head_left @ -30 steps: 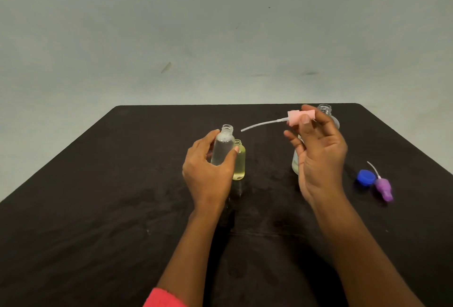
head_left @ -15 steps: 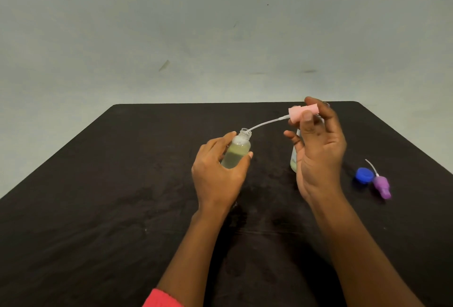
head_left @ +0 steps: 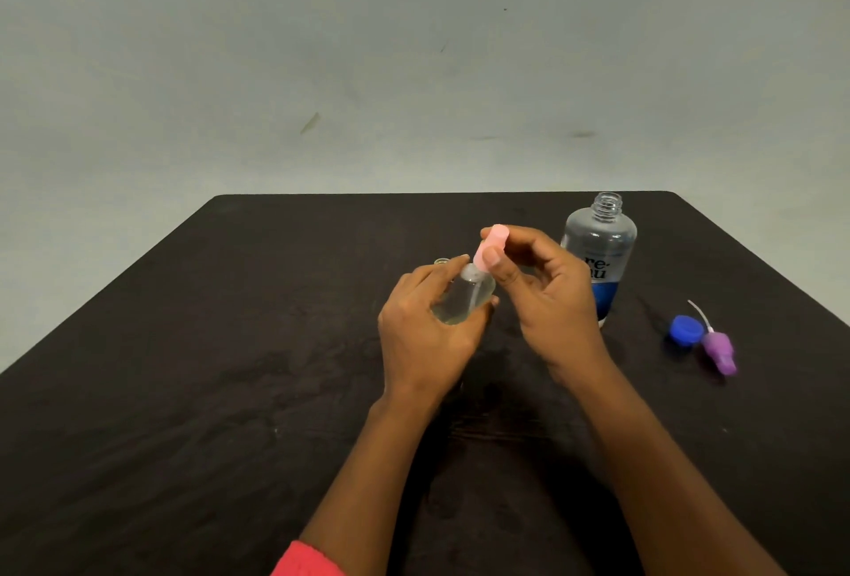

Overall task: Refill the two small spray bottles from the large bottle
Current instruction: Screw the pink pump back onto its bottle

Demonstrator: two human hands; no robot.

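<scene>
Left hand curled round small bottle, right hand pinching pink spray head, apparently on neck

Dim, even, diffuse light, weak soft shadows on the dark table, slight softness throughout.

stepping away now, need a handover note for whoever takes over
Left hand holds a small bottle with liquid.
Right hand pinches the pink spray top, tube inside it, not seated yet.
Second small bottle: only its open neck shows behind the left hand.
Large bottle open; blue cap, purple spray top lie right of it.
To do: tighten pink, check second bottle, fit purple, cap large bottle.
</scene>
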